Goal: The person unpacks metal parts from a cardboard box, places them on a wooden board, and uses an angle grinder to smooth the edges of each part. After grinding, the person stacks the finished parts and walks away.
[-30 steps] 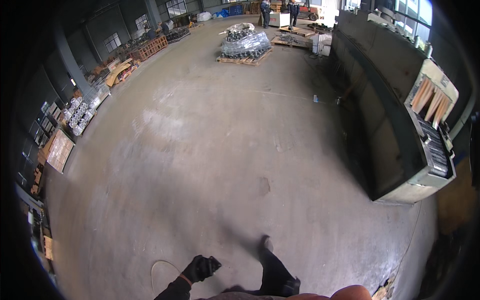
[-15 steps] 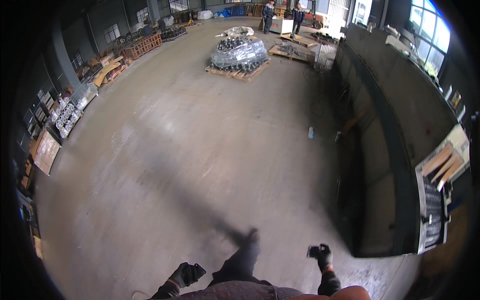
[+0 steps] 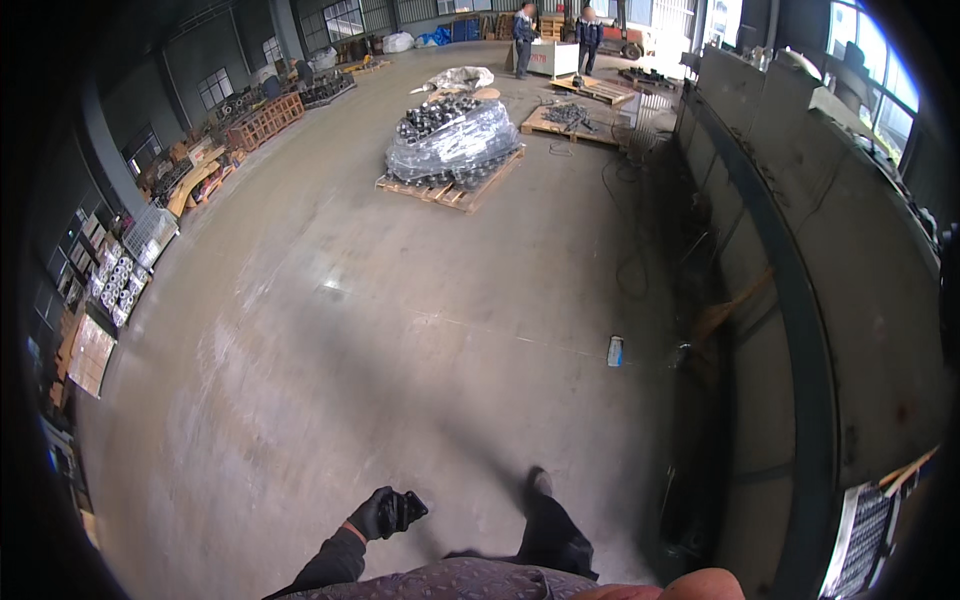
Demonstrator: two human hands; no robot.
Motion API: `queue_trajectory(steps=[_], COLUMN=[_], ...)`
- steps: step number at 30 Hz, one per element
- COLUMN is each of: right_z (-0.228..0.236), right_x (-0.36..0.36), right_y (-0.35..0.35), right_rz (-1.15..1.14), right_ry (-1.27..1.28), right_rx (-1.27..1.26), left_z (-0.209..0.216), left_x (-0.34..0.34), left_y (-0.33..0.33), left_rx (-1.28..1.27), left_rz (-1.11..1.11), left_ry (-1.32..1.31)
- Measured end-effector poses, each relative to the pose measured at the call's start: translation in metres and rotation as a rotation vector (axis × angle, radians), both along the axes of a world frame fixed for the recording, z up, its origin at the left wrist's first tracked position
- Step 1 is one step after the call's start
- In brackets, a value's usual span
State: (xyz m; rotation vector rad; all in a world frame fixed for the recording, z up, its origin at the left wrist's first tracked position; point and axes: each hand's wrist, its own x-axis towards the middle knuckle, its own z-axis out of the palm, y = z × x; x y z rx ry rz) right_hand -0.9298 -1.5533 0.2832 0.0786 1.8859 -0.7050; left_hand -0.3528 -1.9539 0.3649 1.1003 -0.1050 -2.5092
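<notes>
My left hand (image 3: 374, 516), in a dark glove with a bare strip of wrist showing, is low in the picture, left of the middle. Its fingers are closed round a small black part (image 3: 412, 508), which looks like a dark casting; its exact kind cannot be made out. Beyond it the concrete floor stretches away. My right hand is out of the picture.
A pallet (image 3: 455, 196) with plastic-wrapped black parts stands ahead. A low grey wall (image 3: 760, 380) runs along the right, with a broom (image 3: 722, 318) against it. A small blue-and-white packet (image 3: 615, 351) lies on the floor. Two people (image 3: 588, 42) stand far back beside a white crate (image 3: 553, 59).
The wrapped pallet and the floor packet appear nearer as I walk forward. My left hand has swung up and forward with the black part. My right hand, holding a dark part before, has left the picture.
</notes>
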Motion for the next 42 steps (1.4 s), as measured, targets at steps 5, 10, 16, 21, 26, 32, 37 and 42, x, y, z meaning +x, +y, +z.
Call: queue_trajectory(steps=[5,10,16,21,26,32,37,42], right_z=[0.005,0.013,0.029,0.048,0.024,-0.001,0.040,0.045], right_x=[-0.170,-0.385,-0.487,-0.433,-0.490,-0.656,-0.852,-0.983], right_y=[-0.195,-0.479,-0.708,-0.756,-0.923,-1.213,-1.543,-1.819], right_rz=[0.113,-0.095,-0.111,0.275,0.081,0.109,0.034,-0.029], right_ry=[0.156,0.191,0.343,0.275,-0.012,0.060,0.182,0.249], right_rx=[-0.152,-0.695,-0.801,0.001,0.056,-0.092,-0.634,-0.717], left_z=[0.007,0.012,-0.015,0.006,0.017,0.010,-0.015,-0.076], left_x=[-0.099,-0.194,-0.328,-0.451,-0.561,-0.640,-0.699,-0.768], left_y=[-0.109,-0.270,-0.539,-0.782,-1.001,-1.163,-1.295,-1.494], left_rx=[0.146,0.634,0.378,-0.095,-0.143,0.013,0.225,0.211], left_rz=[0.190,0.343,0.345,0.086,-0.003,0.196,0.430,0.472], left_ry=[-0.115,0.551,0.038,-0.106,-0.025,-0.289,0.168,0.332])
